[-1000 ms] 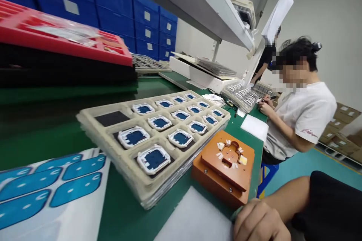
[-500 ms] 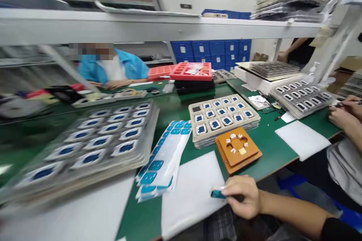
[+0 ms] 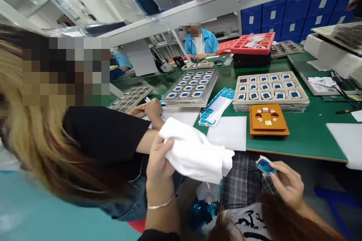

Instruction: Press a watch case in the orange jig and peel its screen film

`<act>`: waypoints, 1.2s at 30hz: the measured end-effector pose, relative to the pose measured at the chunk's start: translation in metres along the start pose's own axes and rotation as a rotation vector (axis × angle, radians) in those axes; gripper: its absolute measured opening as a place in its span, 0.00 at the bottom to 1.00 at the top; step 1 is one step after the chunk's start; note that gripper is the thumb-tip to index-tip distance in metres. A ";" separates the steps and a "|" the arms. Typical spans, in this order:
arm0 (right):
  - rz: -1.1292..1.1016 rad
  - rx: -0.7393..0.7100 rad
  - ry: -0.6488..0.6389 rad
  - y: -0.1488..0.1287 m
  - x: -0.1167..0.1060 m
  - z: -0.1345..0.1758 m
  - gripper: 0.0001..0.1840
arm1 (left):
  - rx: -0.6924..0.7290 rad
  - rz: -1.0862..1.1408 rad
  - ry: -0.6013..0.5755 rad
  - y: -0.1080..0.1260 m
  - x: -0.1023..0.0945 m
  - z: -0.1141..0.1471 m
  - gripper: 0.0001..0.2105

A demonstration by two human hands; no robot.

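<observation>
My left hand (image 3: 160,160) is closed on one end of a white cloth (image 3: 198,154), which hangs out to the right in front of the table edge. Between the thumb and fingers of my right hand (image 3: 290,186) is a small white-framed part with a blue face (image 3: 265,165), its blue side turned up. It is above my lap, below the table edge. Beyond it on the table lies an orange fixture (image 3: 268,118) with a shaped recess. A white foam sheet (image 3: 229,133) is left of the fixture.
A beige tray (image 3: 299,99) of similar parts stands behind the fixture. Strips of blue stickers (image 3: 216,107) lie left of it, with another tray stack (image 3: 210,86) beyond. A co-worker (image 3: 104,128) sits close on my left, hands at the table. Red trays (image 3: 251,43) are at the back.
My view has swung left. My left hand has come into view with the white cloth. My right hand, still pinching the part, is now below the table edge instead of over the foam sheet.
</observation>
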State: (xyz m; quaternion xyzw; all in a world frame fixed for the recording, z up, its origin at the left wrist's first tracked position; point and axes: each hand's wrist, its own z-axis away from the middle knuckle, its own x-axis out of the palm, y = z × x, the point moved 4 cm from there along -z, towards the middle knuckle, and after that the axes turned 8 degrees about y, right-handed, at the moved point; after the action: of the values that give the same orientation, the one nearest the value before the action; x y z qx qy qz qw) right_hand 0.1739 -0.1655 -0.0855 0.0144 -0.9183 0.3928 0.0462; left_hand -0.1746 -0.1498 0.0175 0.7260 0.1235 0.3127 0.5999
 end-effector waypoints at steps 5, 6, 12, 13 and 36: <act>0.041 0.014 0.045 0.004 -0.013 0.009 0.20 | -0.378 -0.233 -0.184 -0.041 0.021 -0.005 0.31; 0.050 0.035 0.059 0.006 -0.015 0.011 0.19 | -0.431 -0.258 -0.208 -0.047 0.019 -0.004 0.32; 0.056 0.196 0.129 0.022 -0.017 0.016 0.15 | -0.416 -0.258 -0.293 -0.025 0.036 -0.011 0.45; 0.051 0.204 0.125 0.023 -0.016 0.016 0.15 | -0.372 -0.276 -0.323 -0.020 0.044 -0.016 0.47; 0.029 0.249 -0.077 -0.001 -0.021 -0.045 0.10 | 0.488 -1.425 -0.826 -0.063 0.056 -0.006 0.24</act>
State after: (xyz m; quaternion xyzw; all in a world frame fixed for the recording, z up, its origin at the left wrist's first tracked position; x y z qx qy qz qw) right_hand 0.1983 -0.1335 -0.0557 0.0217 -0.8635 0.5038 0.0033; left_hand -0.1223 -0.0982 -0.0240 0.6397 0.3854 -0.4635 0.4769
